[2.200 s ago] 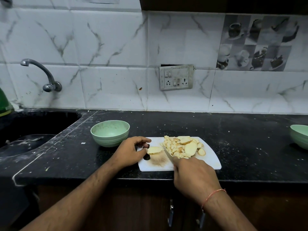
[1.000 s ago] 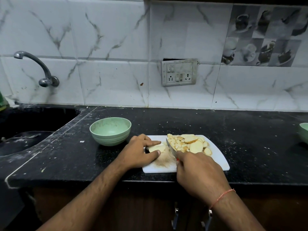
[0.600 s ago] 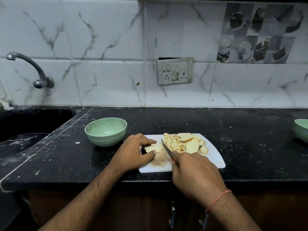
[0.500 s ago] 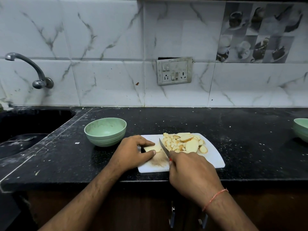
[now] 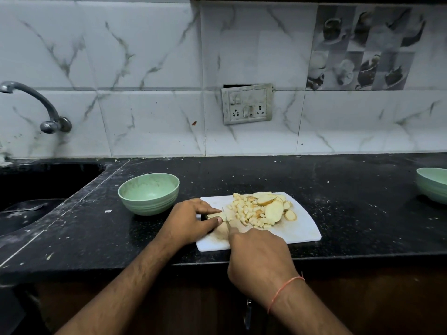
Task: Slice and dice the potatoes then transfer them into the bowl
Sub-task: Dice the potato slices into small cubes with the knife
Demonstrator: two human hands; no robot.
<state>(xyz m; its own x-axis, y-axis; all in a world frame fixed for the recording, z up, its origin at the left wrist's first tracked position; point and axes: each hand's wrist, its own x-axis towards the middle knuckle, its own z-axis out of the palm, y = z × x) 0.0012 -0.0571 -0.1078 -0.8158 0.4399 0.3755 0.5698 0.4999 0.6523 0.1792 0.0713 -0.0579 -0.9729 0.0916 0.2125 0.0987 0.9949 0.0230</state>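
A white cutting board [image 5: 303, 227] lies near the counter's front edge. On it is a heap of diced potato [image 5: 246, 211] with a few round slices [image 5: 273, 210] at its right. My left hand [image 5: 187, 220] pinches a potato piece [image 5: 215, 215] at the board's left end between thumb and fingers. My right hand [image 5: 258, 258] grips a knife [image 5: 226, 216]; its handle is hidden in my fist and its blade stands against the held piece. An empty green bowl [image 5: 148, 193] sits left of the board.
A black sink [image 5: 29, 189] with a tap [image 5: 36, 102] lies at the far left. A second green bowl [image 5: 431, 184] is cut off by the right edge. A socket plate [image 5: 246, 103] is on the tiled wall behind.
The knife blade has moved left from beside the diced heap onto the potato piece under my left hand. My left hand stays on that piece.
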